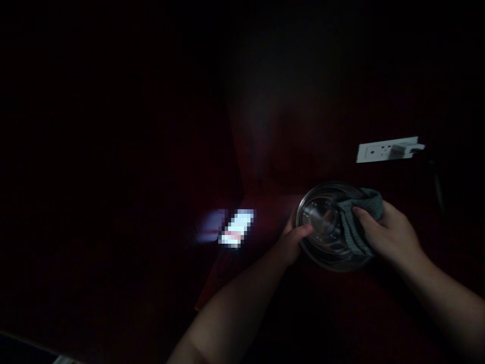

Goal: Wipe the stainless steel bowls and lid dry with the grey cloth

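Note:
A round, shiny metal bowl (322, 215) is held up before me, its hollow side facing me. My left hand (294, 240) grips the bowl's left edge, thumb over the rim and the other fingers hidden behind it. A grey-green cloth (352, 227) is bunched in my right hand (390, 232), which presses it over the bowl's right side. The right thumb lies on top of the cloth; the remaining fingers are mostly out of sight.
The room is very dark. Left of the bowl a bright, blurred-out phone-like screen (238, 228) glows on a dark red surface. Up on the right is a white socket panel (373, 150) with a plug (401, 150) and a dark cord hanging from it.

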Demonstrator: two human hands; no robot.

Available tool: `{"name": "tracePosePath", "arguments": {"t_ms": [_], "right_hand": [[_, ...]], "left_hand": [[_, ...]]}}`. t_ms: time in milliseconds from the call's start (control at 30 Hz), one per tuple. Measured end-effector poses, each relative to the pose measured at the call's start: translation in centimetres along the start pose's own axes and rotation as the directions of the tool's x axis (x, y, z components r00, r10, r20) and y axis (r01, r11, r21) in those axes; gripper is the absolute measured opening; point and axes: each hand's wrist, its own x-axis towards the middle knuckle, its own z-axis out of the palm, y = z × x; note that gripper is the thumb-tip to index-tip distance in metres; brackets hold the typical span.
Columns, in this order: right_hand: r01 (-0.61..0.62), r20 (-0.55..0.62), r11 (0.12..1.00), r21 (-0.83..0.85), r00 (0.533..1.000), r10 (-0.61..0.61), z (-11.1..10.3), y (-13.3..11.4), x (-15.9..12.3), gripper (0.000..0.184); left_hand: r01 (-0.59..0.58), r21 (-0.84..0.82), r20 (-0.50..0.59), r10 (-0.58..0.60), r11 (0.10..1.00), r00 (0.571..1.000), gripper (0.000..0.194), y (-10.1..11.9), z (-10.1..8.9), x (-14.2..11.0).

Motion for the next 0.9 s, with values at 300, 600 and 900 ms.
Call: {"name": "tracePosePath", "arguments": {"t_ms": [300,600,900], "right_hand": [[0.022,-0.001,0.997,-0.079,1.000,-0.023,-0.5,-0.5,-0.3,0.027],[0.106,0.009,0.991,-0.080,0.994,-0.106,-0.6,-0.6,-0.2,0.032],[0.116,-0.002,0.984,-0.133,0.993,-0.118,-0.5,-0.6,-0.1,0.031]], "left_hand": [[0.110,0.014,-0.032,-0.109,0.994,0.993,0.067,0.3,-0.8,0.4],[0.186,0.023,0.006,-0.186,0.982,0.983,0.069,1.2,-0.7,0.4],[0.105,-0.014,0.035,-0.104,0.994,0.994,0.068,0.0,-1.1,0.4]]}}
